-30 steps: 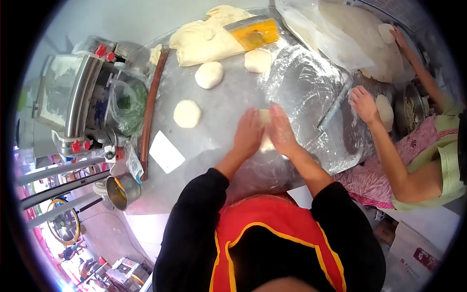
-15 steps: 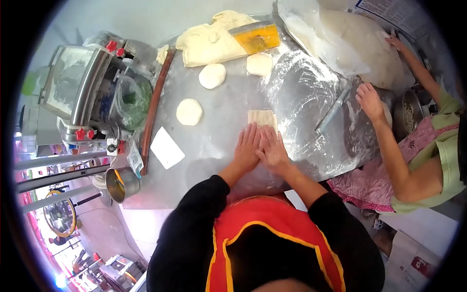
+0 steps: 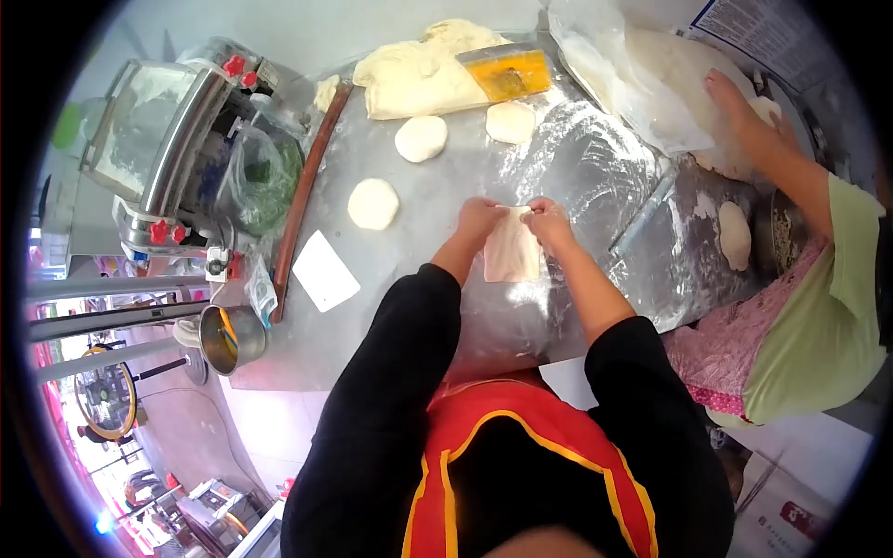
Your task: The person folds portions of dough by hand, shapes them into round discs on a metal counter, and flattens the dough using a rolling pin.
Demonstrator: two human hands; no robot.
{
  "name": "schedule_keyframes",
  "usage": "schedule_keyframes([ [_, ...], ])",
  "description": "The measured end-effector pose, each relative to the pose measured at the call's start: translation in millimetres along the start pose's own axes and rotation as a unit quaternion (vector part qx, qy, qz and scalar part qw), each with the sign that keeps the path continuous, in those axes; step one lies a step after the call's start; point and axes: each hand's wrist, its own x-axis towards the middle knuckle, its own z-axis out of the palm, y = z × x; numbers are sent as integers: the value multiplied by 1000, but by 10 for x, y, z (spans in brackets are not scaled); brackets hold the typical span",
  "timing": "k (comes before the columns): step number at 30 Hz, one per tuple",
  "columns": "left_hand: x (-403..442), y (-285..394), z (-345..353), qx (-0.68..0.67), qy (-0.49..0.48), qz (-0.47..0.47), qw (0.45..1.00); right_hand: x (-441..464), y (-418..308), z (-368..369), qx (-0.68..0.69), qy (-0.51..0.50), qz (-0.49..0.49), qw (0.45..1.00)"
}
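A flat rectangular sheet of dough lies on the metal work table in front of me. My left hand is closed on its far left corner. My right hand pinches the far right corner, thumb and fingers together. Beyond my hands are several round dough pieces, among them one at the left, one farther back and one beside the scraper. A large dough mass lies at the back, partly covered by a yellow scraper.
A brown rolling pin and a white card lie to the left, near a dough roller machine and a metal pot. At right, a co-worker's hand reaches over plastic-covered dough. A grey bar lies on flour.
My hands moved from lying flat on the dough's near part to gripping its far corners; the sheet now extends toward me. The co-worker's near hand moved back, uncovering an oval dough piece.
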Motion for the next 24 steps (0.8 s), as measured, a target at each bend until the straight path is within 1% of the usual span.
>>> schedule_keyframes([
  [2, -67, 81, -74, 10, -63, 2, 998, -138, -144, -64, -7, -33, -37, 999],
  [3, -111, 2, -77, 62, -25, 94, 993, -268, -193, -94, -73, 0, -119, 990],
  [4, -215, -115, -66, 114, 13, 187, 976, -454, -218, -132, -138, 35, -201, 969],
  [5, -339, -211, -48, 165, 49, 275, 946, -622, -191, -145, -201, 68, -279, 937],
  [8, -717, -238, 32, 192, -22, 259, 946, -888, 98, -68, -271, 64, -412, 868],
  [11, -813, -503, 139, 339, 28, 390, 856, -1066, 127, 42, -319, 67, -421, 847],
  [12, -785, -530, 163, 366, 14, 380, 849, -1063, 103, 45, -334, 61, -423, 840],
  [15, -679, -499, 156, 410, 23, 391, 824, -1015, -12, 46, -396, 84, -408, 818],
  [18, -627, -402, -8, 349, -66, 361, 862, -910, -322, -236, -360, -68, -299, 881],
  [20, -822, -432, -55, 222, -4, 262, 939, -674, -358, -201, -237, 50, -310, 919],
  [21, -943, -478, -63, 156, 28, 209, 965, -542, -346, -157, -172, 108, -310, 929],
  [22, -949, -745, 1, 155, 4, 193, 969, -387, -299, -79, -212, 53, -303, 927],
  [23, -890, -1186, 123, 153, -19, 176, 972, -215, -214, 27, -252, -3, -297, 921],
  [24, -976, -1273, 144, 69, -65, 115, 989, -107, -196, 115, -291, -61, -293, 909],
])
